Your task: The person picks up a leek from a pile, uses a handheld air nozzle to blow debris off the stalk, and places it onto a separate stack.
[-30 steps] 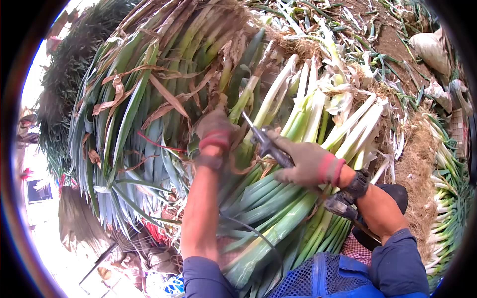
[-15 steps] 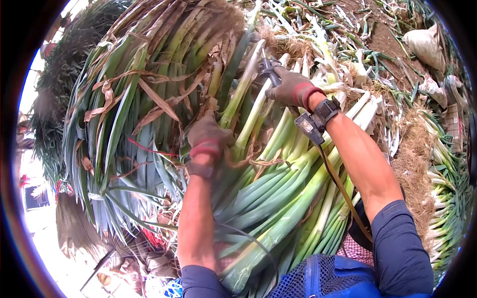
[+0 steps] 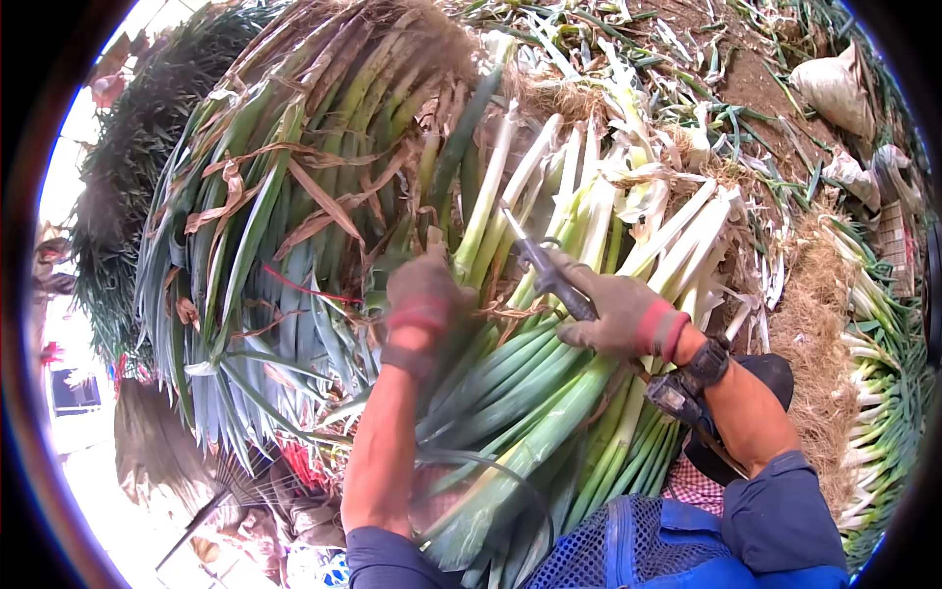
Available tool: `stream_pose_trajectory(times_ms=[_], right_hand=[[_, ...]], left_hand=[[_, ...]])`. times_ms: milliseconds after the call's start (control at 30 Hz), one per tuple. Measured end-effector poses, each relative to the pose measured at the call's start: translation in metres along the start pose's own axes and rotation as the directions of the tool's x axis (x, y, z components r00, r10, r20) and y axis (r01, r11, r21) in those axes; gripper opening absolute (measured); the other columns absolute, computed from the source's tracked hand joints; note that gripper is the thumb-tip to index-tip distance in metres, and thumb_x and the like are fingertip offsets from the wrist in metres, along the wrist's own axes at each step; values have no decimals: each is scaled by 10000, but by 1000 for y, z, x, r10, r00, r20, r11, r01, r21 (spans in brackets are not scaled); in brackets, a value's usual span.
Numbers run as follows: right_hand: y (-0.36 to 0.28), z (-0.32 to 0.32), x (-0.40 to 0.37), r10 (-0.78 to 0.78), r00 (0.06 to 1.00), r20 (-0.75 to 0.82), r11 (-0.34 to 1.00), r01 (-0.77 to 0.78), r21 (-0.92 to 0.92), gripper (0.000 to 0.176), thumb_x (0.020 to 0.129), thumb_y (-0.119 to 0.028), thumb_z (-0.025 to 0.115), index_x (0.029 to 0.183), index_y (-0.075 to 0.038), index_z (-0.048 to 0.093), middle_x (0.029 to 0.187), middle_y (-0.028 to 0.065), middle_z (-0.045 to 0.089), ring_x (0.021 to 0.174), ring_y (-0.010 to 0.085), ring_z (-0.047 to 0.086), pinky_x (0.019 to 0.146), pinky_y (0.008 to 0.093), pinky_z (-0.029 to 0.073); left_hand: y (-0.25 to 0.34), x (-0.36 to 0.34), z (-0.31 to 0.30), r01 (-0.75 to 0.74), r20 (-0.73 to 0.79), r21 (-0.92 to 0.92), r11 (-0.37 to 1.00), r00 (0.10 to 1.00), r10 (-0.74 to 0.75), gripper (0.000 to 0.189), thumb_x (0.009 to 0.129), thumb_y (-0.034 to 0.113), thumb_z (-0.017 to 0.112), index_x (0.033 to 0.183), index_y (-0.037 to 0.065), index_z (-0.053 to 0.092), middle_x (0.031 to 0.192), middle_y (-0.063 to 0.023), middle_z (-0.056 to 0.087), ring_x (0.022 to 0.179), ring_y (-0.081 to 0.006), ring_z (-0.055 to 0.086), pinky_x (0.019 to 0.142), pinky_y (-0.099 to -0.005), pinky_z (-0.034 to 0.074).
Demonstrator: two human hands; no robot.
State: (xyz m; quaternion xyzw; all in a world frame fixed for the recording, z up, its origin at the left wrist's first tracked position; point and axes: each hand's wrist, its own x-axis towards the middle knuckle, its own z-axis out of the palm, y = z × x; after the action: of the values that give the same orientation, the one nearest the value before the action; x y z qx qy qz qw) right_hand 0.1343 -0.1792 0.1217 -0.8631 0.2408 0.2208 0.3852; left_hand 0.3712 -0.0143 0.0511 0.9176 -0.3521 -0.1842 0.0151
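Observation:
My left hand (image 3: 427,294), in a brown glove with a red cuff, is closed among the long leaves of green onions, at the lower end of a white stalk (image 3: 488,191). Motion smears its fingers, and part of the grip is hidden. My right hand (image 3: 623,309), also gloved, is wrapped round a grey air blow gun (image 3: 554,278). The gun's thin nozzle points up and left, towards the pale stalks. Beneath both hands lies a bundle of peeled green onions (image 3: 530,378), white ends away from me and green leaves towards me.
A tall heap of untrimmed green onions (image 3: 245,226) with dry leaves stands at the left. Peelings (image 3: 687,59) litter the soil at the far side. Another row of green onions (image 3: 873,422) lies at the right, near a pale sack (image 3: 834,93). A dark hose (image 3: 520,481) curves near my lap.
My right hand has drawn the blow gun back towards me and slightly right, away from the stalk tips. My left hand has moved slightly right and nearer me, still closed.

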Motion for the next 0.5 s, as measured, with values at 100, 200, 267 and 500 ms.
stream_pose_trajectory(times_ms=[100, 200, 267, 500], right_hand=[[12, 14, -22, -165, 986, 35, 986, 165, 9, 1060, 935, -522, 766, 1768, -204, 191, 919, 249, 745, 917, 444, 759, 902, 494, 581], [-1, -7, -36, -136, 989, 56, 991, 136, 1, 1070, 931, -535, 778, 1766, -200, 199, 963, 252, 749, 937, 444, 761, 914, 486, 585], [-1, -21, -31, 35, 999, 27, 999, -35, 8, 1082, 913, -545, 796, 1759, -186, 226, 1033, 272, 753, 990, 442, 759, 944, 482, 584], [15, -8, 2, -64, 988, -137, 998, 60, -33, 1042, 892, -475, 811, 1742, -173, 289, 1103, 275, 759, 1060, 453, 746, 965, 488, 572]], left_hand=[[0, -28, -2, -51, 1, -21, 998, 999, 51, 596, 712, 383, 913, 1210, 121, 717, 1024, -170, 810, 953, -389, 782, 869, -488, 613], [7, -50, -9, -83, 104, -201, 976, 989, 106, 549, 766, 330, 860, 1188, 19, 696, 989, -263, 781, 920, -427, 770, 841, -496, 613], [10, -64, 8, -53, 197, -308, 950, 973, 118, 665, 689, 395, 938, 1218, 76, 692, 1034, -162, 795, 940, -343, 775, 883, -436, 605], [-6, -51, -19, -167, 286, -420, 892, 909, 305, 518, 885, 249, 914, 1301, 15, 712, 1075, -114, 797, 905, -150, 742, 849, -292, 605]])
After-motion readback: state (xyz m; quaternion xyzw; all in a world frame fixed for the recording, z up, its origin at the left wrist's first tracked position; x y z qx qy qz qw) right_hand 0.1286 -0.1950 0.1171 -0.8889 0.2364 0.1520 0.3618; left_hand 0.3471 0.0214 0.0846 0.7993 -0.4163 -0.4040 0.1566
